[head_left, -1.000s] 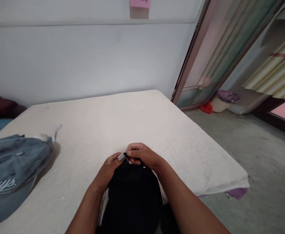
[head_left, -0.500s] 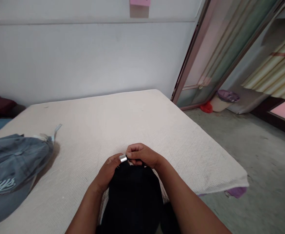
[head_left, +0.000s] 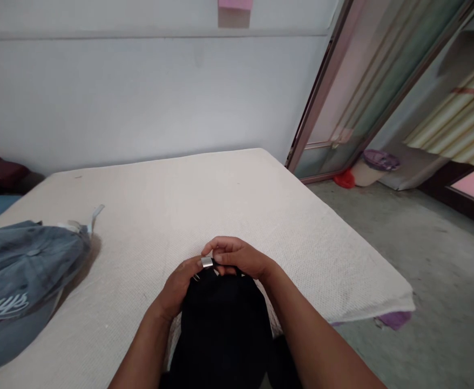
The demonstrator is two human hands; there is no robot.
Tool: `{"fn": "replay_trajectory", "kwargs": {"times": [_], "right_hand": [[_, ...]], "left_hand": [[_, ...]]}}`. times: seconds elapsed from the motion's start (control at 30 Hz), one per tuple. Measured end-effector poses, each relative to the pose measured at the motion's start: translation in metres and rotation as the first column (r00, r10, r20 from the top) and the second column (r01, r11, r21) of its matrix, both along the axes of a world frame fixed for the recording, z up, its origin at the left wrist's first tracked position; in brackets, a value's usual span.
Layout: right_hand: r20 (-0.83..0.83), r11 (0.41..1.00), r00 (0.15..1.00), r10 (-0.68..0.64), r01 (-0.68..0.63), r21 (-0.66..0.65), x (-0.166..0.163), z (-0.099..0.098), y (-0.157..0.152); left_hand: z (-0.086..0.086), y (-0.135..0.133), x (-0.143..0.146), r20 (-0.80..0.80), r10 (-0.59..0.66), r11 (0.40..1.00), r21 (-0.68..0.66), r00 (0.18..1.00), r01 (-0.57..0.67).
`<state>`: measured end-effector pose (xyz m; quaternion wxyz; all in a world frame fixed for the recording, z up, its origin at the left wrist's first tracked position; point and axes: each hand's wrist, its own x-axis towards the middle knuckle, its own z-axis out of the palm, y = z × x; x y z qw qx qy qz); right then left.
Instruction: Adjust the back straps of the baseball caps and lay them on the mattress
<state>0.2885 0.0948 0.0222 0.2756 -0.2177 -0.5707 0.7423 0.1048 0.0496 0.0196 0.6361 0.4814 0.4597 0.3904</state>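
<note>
A black cap lies low in the middle, close to my body, with its back opening and strap at the far end. My left hand is closed on the cap's edge, its fingertips at the shiny metal buckle of the strap. Just right of the buckle, my right hand pinches the dark strap between thumb and fingers, the index finger reaching over toward the buckle. The strap's end is mostly hidden by my fingers.
A grey-blue cap with white lettering rests at the left on the cream bed cover. Beyond it are a dark red bag and a wall. A lined bin and red plastic stand on the floor.
My right index finger has lifted and stretched out toward the buckle, where it was curled before. Both hands stay on the black cap. The view has shifted very slightly.
</note>
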Motion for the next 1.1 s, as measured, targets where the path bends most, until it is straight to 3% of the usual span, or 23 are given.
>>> {"fn": "replay_trajectory", "kwargs": {"times": [0.17,0.27,0.5,0.7,0.9,1.1], "right_hand": [[0.025,0.999,1.0,0.011,-0.012,0.037,0.0,-0.004,0.001],[0.078,0.999,0.996,-0.04,0.038,0.024,-0.002,-0.007,0.002],[0.21,0.993,0.971,-0.118,0.112,0.04,0.0,-0.008,0.003],[0.123,0.988,0.985,-0.125,0.135,-0.081,0.003,-0.009,0.004],[0.016,0.996,0.996,-0.085,0.086,-0.017,-0.002,-0.013,0.005],[0.046,0.986,0.985,-0.166,0.167,-0.011,-0.001,-0.013,0.005]], "left_hand": [[0.002,-0.001,0.003,0.168,-0.097,0.979,-0.163,0.981,0.125],[-0.002,-0.001,0.003,0.223,-0.049,0.975,-0.202,0.974,0.095],[-0.01,0.001,-0.001,0.258,0.033,0.979,-0.203,0.966,0.021],[-0.008,0.001,-0.003,0.248,0.022,0.977,-0.209,0.969,0.032],[-0.005,0.001,0.0,0.238,-0.016,0.978,-0.198,0.971,0.065],[-0.007,0.002,0.0,0.247,0.053,0.979,-0.203,0.968,-0.002]]}}
